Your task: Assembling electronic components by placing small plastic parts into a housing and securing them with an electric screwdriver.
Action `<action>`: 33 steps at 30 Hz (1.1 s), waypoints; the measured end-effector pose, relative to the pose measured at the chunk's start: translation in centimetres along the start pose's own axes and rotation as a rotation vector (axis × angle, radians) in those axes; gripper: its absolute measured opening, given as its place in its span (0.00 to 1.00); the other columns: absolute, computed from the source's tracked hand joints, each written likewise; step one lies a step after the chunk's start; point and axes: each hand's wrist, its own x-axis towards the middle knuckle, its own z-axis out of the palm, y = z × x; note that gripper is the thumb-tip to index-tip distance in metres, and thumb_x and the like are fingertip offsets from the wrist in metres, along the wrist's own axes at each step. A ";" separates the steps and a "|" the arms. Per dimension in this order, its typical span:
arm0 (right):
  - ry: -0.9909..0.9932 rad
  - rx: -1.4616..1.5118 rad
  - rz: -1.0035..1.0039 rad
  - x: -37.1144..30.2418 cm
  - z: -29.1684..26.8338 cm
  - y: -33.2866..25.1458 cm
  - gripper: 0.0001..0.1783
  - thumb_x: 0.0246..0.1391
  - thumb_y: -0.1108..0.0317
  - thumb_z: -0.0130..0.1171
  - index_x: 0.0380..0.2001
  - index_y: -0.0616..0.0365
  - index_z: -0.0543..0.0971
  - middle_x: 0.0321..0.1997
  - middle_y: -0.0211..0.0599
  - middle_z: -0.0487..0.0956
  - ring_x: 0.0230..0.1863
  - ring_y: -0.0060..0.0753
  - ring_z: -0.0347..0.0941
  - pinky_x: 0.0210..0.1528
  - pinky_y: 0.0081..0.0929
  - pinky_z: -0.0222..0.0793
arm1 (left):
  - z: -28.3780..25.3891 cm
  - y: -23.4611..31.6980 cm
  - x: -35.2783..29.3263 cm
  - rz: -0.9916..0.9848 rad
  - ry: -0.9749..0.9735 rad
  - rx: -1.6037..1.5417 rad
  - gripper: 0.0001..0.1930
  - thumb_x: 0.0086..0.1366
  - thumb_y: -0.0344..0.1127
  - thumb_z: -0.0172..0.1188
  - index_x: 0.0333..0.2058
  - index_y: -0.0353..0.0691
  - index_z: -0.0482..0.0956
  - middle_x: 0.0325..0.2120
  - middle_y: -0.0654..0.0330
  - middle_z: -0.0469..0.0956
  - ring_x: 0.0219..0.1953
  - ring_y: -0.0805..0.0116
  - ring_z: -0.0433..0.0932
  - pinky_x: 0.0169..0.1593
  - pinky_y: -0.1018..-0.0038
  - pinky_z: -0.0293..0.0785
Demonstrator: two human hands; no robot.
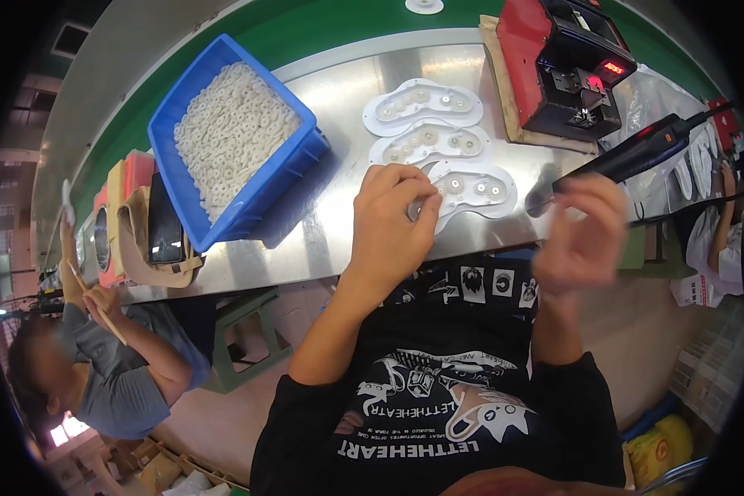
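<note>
L hand [397, 219] is at the left end of the nearest white, peanut-shaped plastic tray [474, 206] w/ small round metal bits [483, 188]. Its fingers are curled, thumb nr first finger; can't tell if they pinch smth. R hand [583, 236] is a blur nr the long black power tool [645, 151], so can't tell abt its fingers. Two more trays [432, 109] lie behind. A blue plastic tub [269, 186] of little white rings [236, 132] sits left.

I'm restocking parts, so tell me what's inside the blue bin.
The blue bin holds a heap of small white ring-like pieces; whatever lies beneath the top layer is covered.
</note>
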 end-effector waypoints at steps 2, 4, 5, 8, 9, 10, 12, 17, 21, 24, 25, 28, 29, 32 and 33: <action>0.281 -0.138 -0.045 -0.6 -2.9 1.8 0.23 0.50 0.88 0.63 0.49 0.69 0.73 0.49 0.50 0.76 0.48 0.37 0.74 0.52 0.32 0.72 | 0.5 0.7 0.5 0.021 -0.004 -0.036 0.04 0.54 0.24 0.69 0.30 0.35 0.86 0.33 0.56 0.84 0.38 0.57 0.81 0.43 0.67 0.76; 0.628 -0.288 0.314 -0.6 -4.6 3.4 0.26 0.52 0.86 0.65 0.54 0.68 0.69 0.53 0.45 0.74 0.51 0.33 0.72 0.55 0.31 0.71 | 0.5 0.9 0.6 0.007 0.006 -0.023 0.03 0.54 0.23 0.68 0.28 0.34 0.84 0.33 0.54 0.84 0.37 0.57 0.81 0.43 0.67 0.76; 0.536 -0.232 0.467 -0.8 -4.6 4.2 0.31 0.56 0.84 0.67 0.60 0.66 0.67 0.56 0.39 0.72 0.55 0.30 0.71 0.55 0.29 0.72 | 0.7 0.5 0.4 0.010 0.010 -0.017 0.03 0.54 0.23 0.68 0.28 0.33 0.83 0.32 0.53 0.83 0.36 0.56 0.81 0.42 0.67 0.77; 0.283 0.101 0.820 -1.1 -2.6 4.3 0.39 0.58 0.77 0.70 0.69 0.65 0.63 0.62 0.39 0.72 0.57 0.29 0.71 0.53 0.25 0.72 | 0.7 0.2 -0.1 -0.121 0.007 -0.085 0.04 0.55 0.23 0.68 0.29 0.32 0.82 0.33 0.56 0.83 0.35 0.66 0.81 0.41 0.72 0.76; 0.195 -0.005 0.830 -0.8 -2.5 3.9 0.39 0.56 0.73 0.72 0.68 0.67 0.65 0.60 0.39 0.74 0.54 0.28 0.71 0.50 0.23 0.72 | 0.8 0.3 -0.1 -0.095 -0.017 -0.108 0.04 0.55 0.23 0.68 0.29 0.32 0.82 0.33 0.56 0.83 0.35 0.66 0.81 0.41 0.72 0.76; 0.105 -0.053 0.816 -0.7 -2.8 3.8 0.39 0.55 0.72 0.72 0.67 0.67 0.66 0.58 0.40 0.75 0.53 0.26 0.71 0.47 0.21 0.71 | 0.6 0.4 -0.2 -0.149 -0.016 -0.140 0.04 0.55 0.23 0.68 0.30 0.33 0.82 0.33 0.57 0.82 0.35 0.68 0.80 0.40 0.73 0.75; 0.060 -0.056 0.878 -0.2 -3.1 3.3 0.38 0.55 0.72 0.72 0.66 0.68 0.67 0.56 0.40 0.77 0.51 0.23 0.71 0.45 0.20 0.72 | 0.6 0.6 0.1 -0.186 -0.031 -0.179 0.04 0.56 0.23 0.68 0.30 0.33 0.82 0.33 0.58 0.82 0.34 0.69 0.79 0.40 0.74 0.74; 0.076 0.144 0.992 1.8 -2.9 3.0 0.40 0.54 0.74 0.71 0.67 0.69 0.64 0.49 0.40 0.80 0.43 0.23 0.77 0.42 0.22 0.74 | 0.9 1.1 0.4 -0.069 -0.053 0.008 0.04 0.56 0.23 0.66 0.32 0.33 0.82 0.31 0.58 0.81 0.33 0.69 0.77 0.39 0.75 0.72; 0.027 0.335 0.967 2.2 -2.6 5.0 0.37 0.54 0.78 0.67 0.64 0.68 0.63 0.40 0.42 0.82 0.34 0.28 0.81 0.39 0.26 0.77 | 1.5 1.7 -0.1 -0.090 0.005 0.064 0.03 0.56 0.25 0.64 0.29 0.33 0.80 0.33 0.52 0.81 0.37 0.55 0.80 0.42 0.64 0.76; 0.176 0.612 0.984 2.2 -2.5 5.5 0.32 0.55 0.79 0.64 0.62 0.66 0.65 0.35 0.39 0.81 0.30 0.30 0.79 0.34 0.28 0.77 | 1.7 1.6 0.4 -0.108 0.020 0.018 0.02 0.55 0.24 0.63 0.28 0.33 0.79 0.32 0.52 0.80 0.36 0.54 0.79 0.40 0.63 0.75; 0.200 0.666 1.030 2.9 -2.8 5.2 0.31 0.58 0.76 0.60 0.64 0.65 0.64 0.30 0.34 0.77 0.24 0.27 0.74 0.27 0.28 0.72 | 1.7 1.6 0.3 -0.119 0.025 0.020 0.02 0.54 0.24 0.63 0.28 0.33 0.79 0.32 0.52 0.80 0.35 0.53 0.79 0.41 0.63 0.75; 0.301 1.063 1.003 4.3 -4.2 5.4 0.31 0.61 0.71 0.58 0.66 0.65 0.64 0.26 0.31 0.72 0.20 0.24 0.68 0.22 0.26 0.65 | 1.5 1.8 -0.1 -0.095 0.037 0.066 0.02 0.53 0.24 0.62 0.28 0.33 0.79 0.32 0.51 0.80 0.35 0.52 0.79 0.41 0.63 0.76; 0.264 1.072 0.974 5.3 -4.7 5.1 0.31 0.61 0.69 0.58 0.66 0.66 0.65 0.25 0.30 0.70 0.20 0.23 0.66 0.23 0.25 0.63 | 1.5 1.8 0.1 -0.058 0.045 0.111 0.03 0.53 0.23 0.62 0.28 0.33 0.79 0.32 0.51 0.80 0.34 0.52 0.79 0.40 0.63 0.76; 0.192 0.763 0.743 8.0 -5.7 5.6 0.31 0.61 0.70 0.59 0.65 0.68 0.66 0.26 0.30 0.70 0.22 0.24 0.67 0.26 0.25 0.64 | 1.5 1.6 -0.2 -0.025 0.057 0.133 0.04 0.54 0.22 0.62 0.30 0.32 0.82 0.31 0.53 0.80 0.32 0.63 0.80 0.39 0.72 0.77; 0.173 0.666 0.719 9.3 -6.1 5.6 0.31 0.60 0.71 0.60 0.64 0.69 0.65 0.25 0.30 0.70 0.24 0.24 0.68 0.29 0.25 0.66 | 1.6 1.6 0.0 -0.021 0.055 0.142 0.04 0.54 0.22 0.62 0.30 0.32 0.82 0.31 0.53 0.80 0.32 0.63 0.80 0.39 0.72 0.77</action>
